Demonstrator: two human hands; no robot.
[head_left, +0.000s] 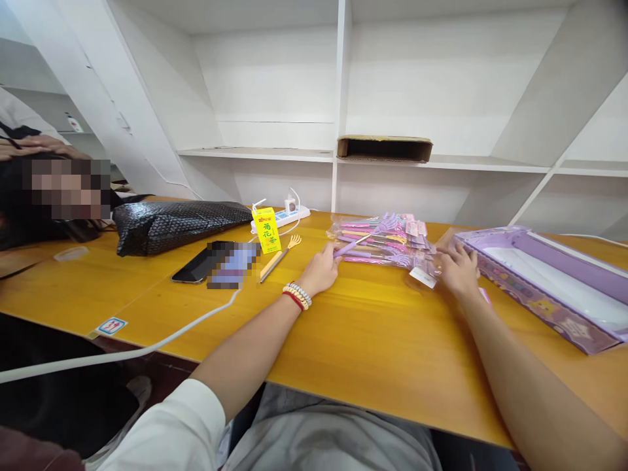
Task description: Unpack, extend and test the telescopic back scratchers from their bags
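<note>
My left hand [320, 269] is closed around the handle of a purple back scratcher [349, 246], whose metal rod and claw-shaped head point to the upper right. Beneath and behind it lies a pile of back scratchers in clear wrappers [366, 234], pink, purple and yellow, with pink cards at their right ends. My right hand [460, 267] is at the right of the pile, fingers curled onto a clear plastic wrapper [428, 263] beside a white label [422, 277]. A purple display box [544, 304] stands just right of that hand, its inside pale.
Left of my left hand lie a loose yellow back scratcher [279, 259], a phone [191, 263] and a yellow drink carton [267, 231]. Behind are a power strip [294, 214] and a black bubble-wrap bag [181, 226]. A white cable [161, 348] crosses the table edge. Another person sits at far left.
</note>
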